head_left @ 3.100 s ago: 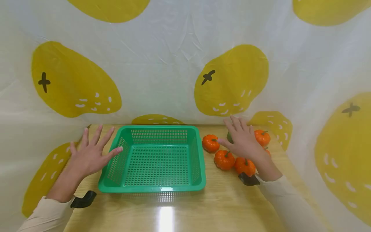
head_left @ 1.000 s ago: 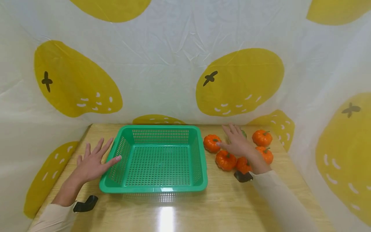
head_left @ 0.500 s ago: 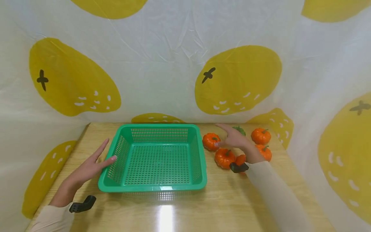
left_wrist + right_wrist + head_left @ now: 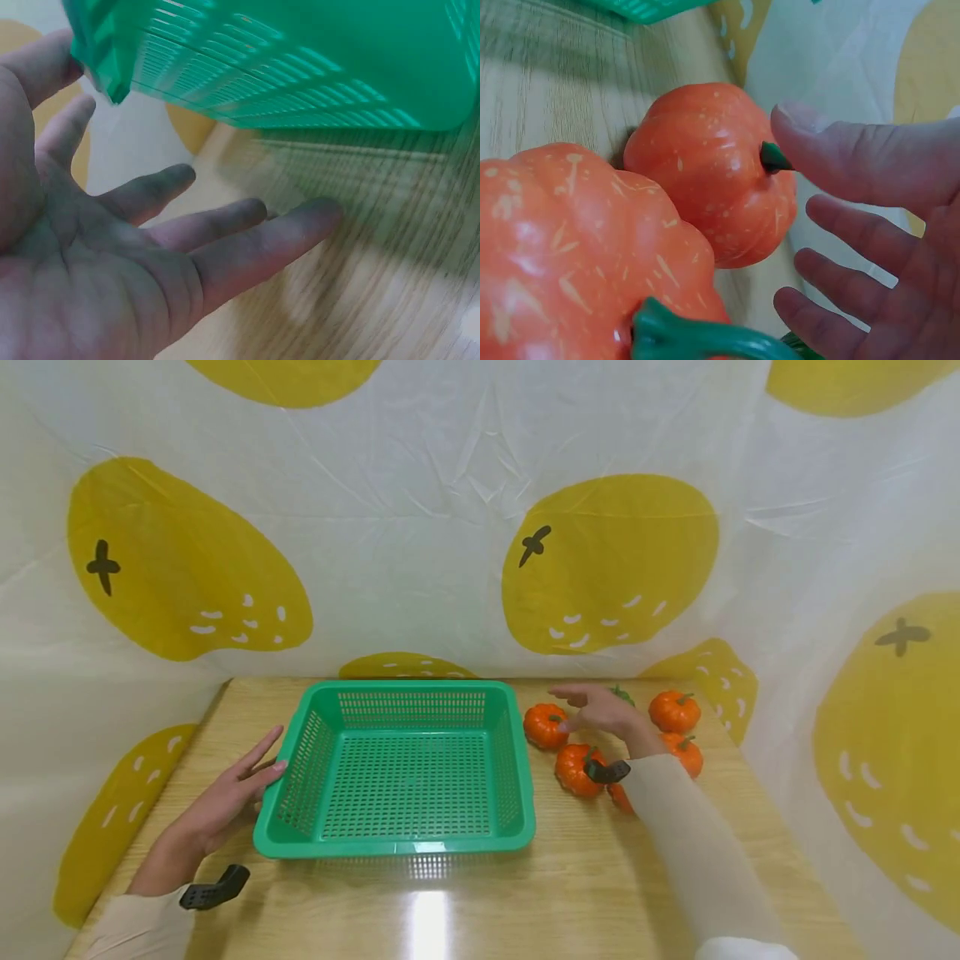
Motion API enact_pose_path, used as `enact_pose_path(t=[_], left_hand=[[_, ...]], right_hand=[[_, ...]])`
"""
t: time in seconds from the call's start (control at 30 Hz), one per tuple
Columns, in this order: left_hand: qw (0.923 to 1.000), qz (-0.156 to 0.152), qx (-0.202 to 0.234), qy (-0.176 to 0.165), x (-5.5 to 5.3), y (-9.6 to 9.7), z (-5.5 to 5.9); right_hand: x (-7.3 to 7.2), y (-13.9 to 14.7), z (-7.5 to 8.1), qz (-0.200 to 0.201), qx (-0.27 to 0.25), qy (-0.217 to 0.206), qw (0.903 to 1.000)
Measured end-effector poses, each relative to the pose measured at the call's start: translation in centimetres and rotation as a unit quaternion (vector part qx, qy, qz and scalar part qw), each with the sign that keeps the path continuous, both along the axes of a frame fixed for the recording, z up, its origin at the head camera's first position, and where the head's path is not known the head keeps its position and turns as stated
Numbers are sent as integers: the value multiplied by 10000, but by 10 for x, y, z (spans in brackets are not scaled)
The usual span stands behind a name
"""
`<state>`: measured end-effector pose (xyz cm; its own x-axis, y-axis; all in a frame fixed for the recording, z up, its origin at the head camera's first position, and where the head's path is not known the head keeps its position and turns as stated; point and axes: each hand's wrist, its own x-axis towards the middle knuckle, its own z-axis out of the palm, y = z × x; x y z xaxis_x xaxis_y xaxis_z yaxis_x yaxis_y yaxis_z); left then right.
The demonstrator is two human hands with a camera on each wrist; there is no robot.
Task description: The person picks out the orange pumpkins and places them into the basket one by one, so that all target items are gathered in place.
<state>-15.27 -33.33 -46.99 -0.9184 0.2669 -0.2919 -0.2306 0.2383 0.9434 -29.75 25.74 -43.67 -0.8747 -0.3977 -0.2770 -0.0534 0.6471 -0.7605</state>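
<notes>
Head: hands at basket, pumpkins

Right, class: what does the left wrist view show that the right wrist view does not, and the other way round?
Only the left wrist view shows the left hand, fingers spread.

Only the right wrist view shows the right hand, a farther orange pumpkin with its stem by the thumb, and a nearer orange pumpkin.

Both show part of the green slotted basket, the wood-grain table and the yellow-patterned white backdrop.
</notes>
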Motion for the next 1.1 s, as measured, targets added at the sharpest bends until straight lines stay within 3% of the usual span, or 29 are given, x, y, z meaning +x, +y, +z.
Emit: enact_pose_path(t=[0.27, 0.5, 0.83, 1.1], left_hand=[[9923, -157, 1207, -215, 0, 2, -7], [9814, -403, 1854, -281, -1, 5, -13], [9767, -415, 2092, -215, -1, 4, -14], [9817, -306, 1874, -167, -1, 7, -13]], right_hand=[[-11, -2, -17, 120, -208, -496, 9985], [-13, -3, -30, 202, -115, -376, 9990], [-13, -2, -30, 295, 242, 1, 9993], [-15, 0, -27, 391, 385, 66, 9985]])
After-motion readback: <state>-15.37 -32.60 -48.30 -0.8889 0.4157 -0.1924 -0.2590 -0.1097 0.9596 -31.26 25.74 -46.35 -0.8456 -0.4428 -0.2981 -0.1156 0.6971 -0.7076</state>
